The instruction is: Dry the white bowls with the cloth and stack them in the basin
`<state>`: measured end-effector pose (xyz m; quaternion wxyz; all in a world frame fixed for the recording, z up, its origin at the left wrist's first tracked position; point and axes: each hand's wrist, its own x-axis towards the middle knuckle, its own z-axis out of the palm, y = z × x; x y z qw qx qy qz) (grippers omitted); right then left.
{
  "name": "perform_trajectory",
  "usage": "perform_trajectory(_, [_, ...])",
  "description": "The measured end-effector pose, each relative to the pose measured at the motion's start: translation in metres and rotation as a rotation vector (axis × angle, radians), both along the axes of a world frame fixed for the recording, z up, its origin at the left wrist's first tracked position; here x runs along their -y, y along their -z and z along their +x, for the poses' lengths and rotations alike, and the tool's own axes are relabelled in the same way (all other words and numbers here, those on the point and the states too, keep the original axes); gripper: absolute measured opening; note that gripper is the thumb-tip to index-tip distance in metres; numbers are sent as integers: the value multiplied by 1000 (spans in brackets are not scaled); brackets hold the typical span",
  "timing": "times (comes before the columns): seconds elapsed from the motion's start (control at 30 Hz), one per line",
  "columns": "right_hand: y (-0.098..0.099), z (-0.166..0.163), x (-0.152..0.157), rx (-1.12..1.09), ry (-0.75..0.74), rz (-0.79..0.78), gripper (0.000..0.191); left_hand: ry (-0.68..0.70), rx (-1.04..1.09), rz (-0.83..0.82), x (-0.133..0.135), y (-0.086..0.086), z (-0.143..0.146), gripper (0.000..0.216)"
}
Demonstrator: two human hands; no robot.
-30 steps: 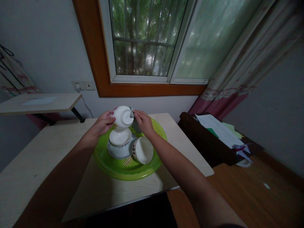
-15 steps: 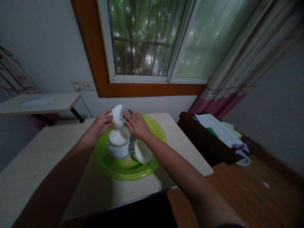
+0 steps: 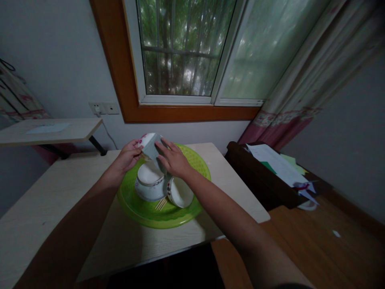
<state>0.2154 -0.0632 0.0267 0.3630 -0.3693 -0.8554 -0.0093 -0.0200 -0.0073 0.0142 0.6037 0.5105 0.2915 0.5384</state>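
My left hand (image 3: 129, 154) is closed on the edge of a white bowl (image 3: 146, 139) with pink flower marks, raised over a round green plastic tray (image 3: 141, 221). A grey-green cloth (image 3: 152, 150) lies against the bowl's outside, pressed there by my right hand (image 3: 174, 161), whose fingers grip it. Below, a small white bowl (image 3: 149, 172) sits on a larger patterned bowl (image 3: 149, 193) in the tray. Beside them another white bowl (image 3: 182, 193) leans on its side, its mouth facing me. Several light chopsticks (image 3: 161, 204) lie in front, partly hidden by the bowls.
The tray rests on a pale wooden table (image 3: 126, 245) below a window. A raised shelf (image 3: 54, 130) with a sheet of paper stands at the left. To the right, papers (image 3: 276, 164) lie on a dark cabinet (image 3: 249, 176) near the table edge.
The cloth now covers more of the bowl's near side and hangs lower. The bowl appears slightly turned in my left hand. Both arms and the other bowls stay nearly where they were.
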Motion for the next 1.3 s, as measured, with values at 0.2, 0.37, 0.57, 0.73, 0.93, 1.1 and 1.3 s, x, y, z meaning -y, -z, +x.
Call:
perform_trajectory(0.2, [6,0,-10,-44,113,-31,48,-125,17,75,-2,-1,-1,46])
perform_trajectory(0.37, [6,2,-5,-14,10,21,41,-117,36,49,-4,0,-2,46])
perform_trajectory(0.57, [-1,1,1,20,-21,1,59,-21,27,10,1,0,0,46])
perform_trajectory(0.73, [3,0,-8,-32,104,-23,52,-91,59,67,-2,0,-1,49])
perform_trajectory(0.93, [7,3,-6,6,20,20,41,-117,81,45,-3,1,-2,44])
perform_trajectory(1.1, [1,3,0,40,-80,28,54,-33,10,24,0,1,1,50])
perform_trajectory(1.3, [3,2,-9,-26,-11,-28,67,-56,5,68,1,0,1,47])
